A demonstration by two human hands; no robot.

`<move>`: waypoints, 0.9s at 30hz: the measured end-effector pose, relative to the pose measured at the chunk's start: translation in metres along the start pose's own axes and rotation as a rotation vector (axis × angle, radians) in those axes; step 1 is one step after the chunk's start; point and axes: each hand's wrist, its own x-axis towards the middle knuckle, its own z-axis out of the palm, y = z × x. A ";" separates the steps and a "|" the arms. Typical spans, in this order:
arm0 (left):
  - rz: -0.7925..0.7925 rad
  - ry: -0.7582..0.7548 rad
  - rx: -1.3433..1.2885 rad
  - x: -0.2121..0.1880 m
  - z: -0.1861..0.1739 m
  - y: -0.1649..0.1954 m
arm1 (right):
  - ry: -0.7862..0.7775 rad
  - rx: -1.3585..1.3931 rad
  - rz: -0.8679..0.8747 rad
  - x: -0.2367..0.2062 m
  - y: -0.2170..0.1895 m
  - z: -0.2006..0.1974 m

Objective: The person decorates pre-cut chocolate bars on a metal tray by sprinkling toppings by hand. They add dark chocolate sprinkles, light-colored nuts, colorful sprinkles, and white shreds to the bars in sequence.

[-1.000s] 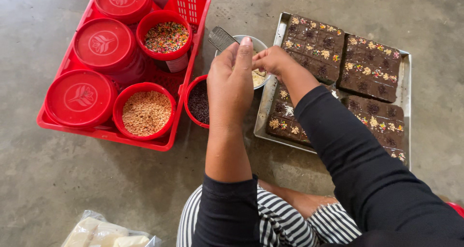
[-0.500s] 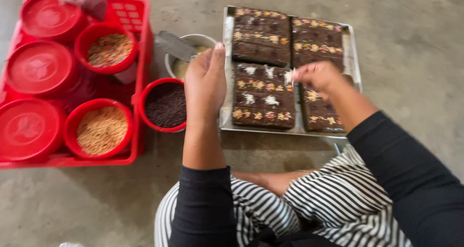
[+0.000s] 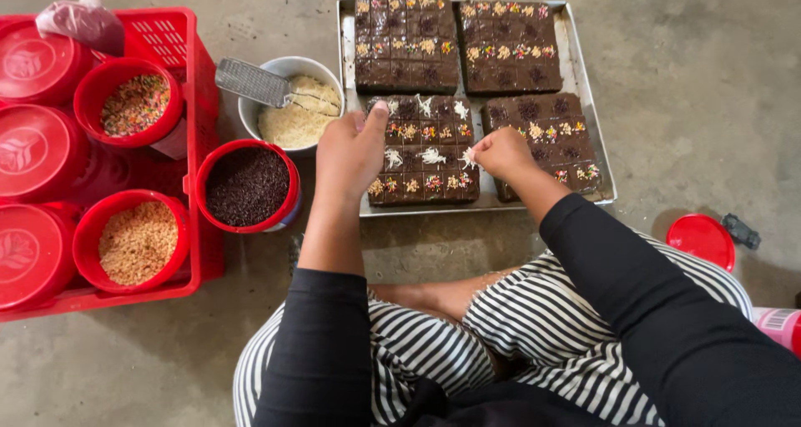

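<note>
A metal tray (image 3: pixel 602 156) on the concrete floor holds several dark brown cake slabs cut into squares and dotted with toppings. My right hand (image 3: pixel 499 154) hovers over the near-left slab (image 3: pixel 425 156), fingers pinched on a little white grated topping. My left hand (image 3: pixel 350 153) rests at the tray's left edge, thumb up, touching that same slab's corner; whether it holds anything is hidden. A grey bowl of pale grated topping (image 3: pixel 294 114) with a small metal grater (image 3: pixel 253 82) stands just left of the tray.
A red tub of dark sprinkles (image 3: pixel 247 186) sits by my left wrist. A red crate (image 3: pixel 179 39) at the left holds lidded red tubs, a tub of coloured sprinkles (image 3: pixel 131 105) and one of crushed nuts (image 3: pixel 136 242). A red lid (image 3: pixel 702 240) lies at the right.
My right hand has moved left and nearer, from the right slab onto the near-left slab, with white topping in its fingers. My left hand stays at the tray's left edge.
</note>
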 end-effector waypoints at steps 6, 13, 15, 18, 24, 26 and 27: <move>-0.087 -0.068 0.059 -0.002 -0.001 0.002 | 0.051 -0.028 -0.026 -0.010 -0.008 0.002; -0.099 -0.039 0.043 0.001 -0.001 -0.004 | 0.137 -0.073 -0.144 -0.022 -0.014 -0.005; -0.109 -0.040 0.033 0.001 -0.003 -0.005 | 0.180 -0.139 -0.250 -0.028 -0.012 -0.004; -0.104 -0.033 0.014 0.001 -0.008 -0.003 | 0.254 -0.277 -0.405 -0.035 -0.008 -0.001; -0.152 -0.027 -0.070 -0.003 -0.022 0.003 | 0.238 -0.291 -0.389 -0.035 -0.004 0.002; -0.113 0.021 -0.168 -0.001 -0.031 0.002 | 0.273 -0.292 -0.426 -0.036 -0.004 0.001; -0.107 0.028 -0.196 0.000 -0.036 0.001 | 0.283 -0.300 -0.436 -0.036 -0.006 -0.001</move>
